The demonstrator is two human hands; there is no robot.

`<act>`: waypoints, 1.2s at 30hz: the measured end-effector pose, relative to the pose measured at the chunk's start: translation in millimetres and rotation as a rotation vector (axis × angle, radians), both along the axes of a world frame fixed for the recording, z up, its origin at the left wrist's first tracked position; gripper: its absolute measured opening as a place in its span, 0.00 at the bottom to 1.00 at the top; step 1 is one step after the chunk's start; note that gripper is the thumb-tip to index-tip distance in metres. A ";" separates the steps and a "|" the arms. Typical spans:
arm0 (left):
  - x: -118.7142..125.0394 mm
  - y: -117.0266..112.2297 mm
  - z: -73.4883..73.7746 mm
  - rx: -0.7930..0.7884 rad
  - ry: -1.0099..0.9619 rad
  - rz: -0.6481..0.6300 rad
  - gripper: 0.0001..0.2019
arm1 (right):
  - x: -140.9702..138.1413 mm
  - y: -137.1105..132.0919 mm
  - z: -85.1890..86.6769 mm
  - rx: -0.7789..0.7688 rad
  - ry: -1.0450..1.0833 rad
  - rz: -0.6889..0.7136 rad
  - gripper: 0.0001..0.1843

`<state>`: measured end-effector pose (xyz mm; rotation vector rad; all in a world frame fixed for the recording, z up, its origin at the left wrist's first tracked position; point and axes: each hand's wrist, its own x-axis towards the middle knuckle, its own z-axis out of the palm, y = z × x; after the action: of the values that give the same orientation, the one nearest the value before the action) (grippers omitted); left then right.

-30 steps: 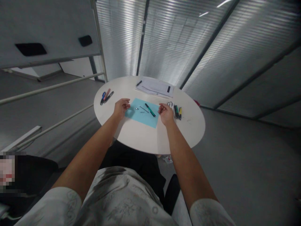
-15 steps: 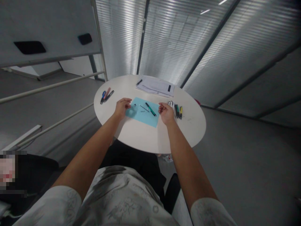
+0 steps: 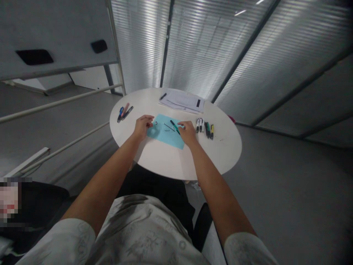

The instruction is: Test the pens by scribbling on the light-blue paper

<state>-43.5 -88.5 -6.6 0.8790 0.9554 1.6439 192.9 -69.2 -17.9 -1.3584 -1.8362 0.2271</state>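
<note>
Left hand: The left hand (image 3: 142, 127) is above the left corner of the blue sheet. Its fingers (image 3: 148, 119) are a little curved and apart, and they hold nothing that I can see.

Right hand: The right hand (image 3: 188, 133) is on the right part of the blue sheet. Its fingers (image 3: 179, 125) cover the near end of the green pen, but I cannot tell if they are clamped on it.

Green pen: The green pen (image 3: 173, 125) lies diagonal on the blue sheet (image 3: 167, 140), just beside the right hand.

Small things: A thin dark stick (image 3: 168, 127) lies on the sheet, between the hands. A very small shiny piece (image 3: 156, 123) is near the left fingers, too small to tell what it is.

Desk: The round white desk (image 3: 165, 162) carries everything.

Far side: A stack of papers (image 3: 182, 101) lies at the far edge, with a black pen (image 3: 163, 96) on it.

Left side: A group of pens (image 3: 124, 113) lies near the left edge.

Right side: A row of markers (image 3: 204, 129) stands out, lying just right of the right hand.
</note>
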 end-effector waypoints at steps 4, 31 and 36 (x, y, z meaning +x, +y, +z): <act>0.3 -1.2 1.1 -0.001 0.006 0.002 0.10 | -1.8 -3.8 1.6 -0.091 -0.234 -0.027 0.16; -1.7 6.4 -10.1 0.055 0.058 0.005 0.10 | -7.5 -11.0 5.8 -0.037 -0.372 -0.105 0.12; -1.0 3.3 -6.3 0.037 0.050 0.004 0.10 | -2.6 -4.7 1.3 -0.047 -0.280 -0.111 0.12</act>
<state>-44.6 -85.2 -12.9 0.9474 0.9637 1.6548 190.3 -73.9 -16.7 -1.5837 -1.9844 0.0221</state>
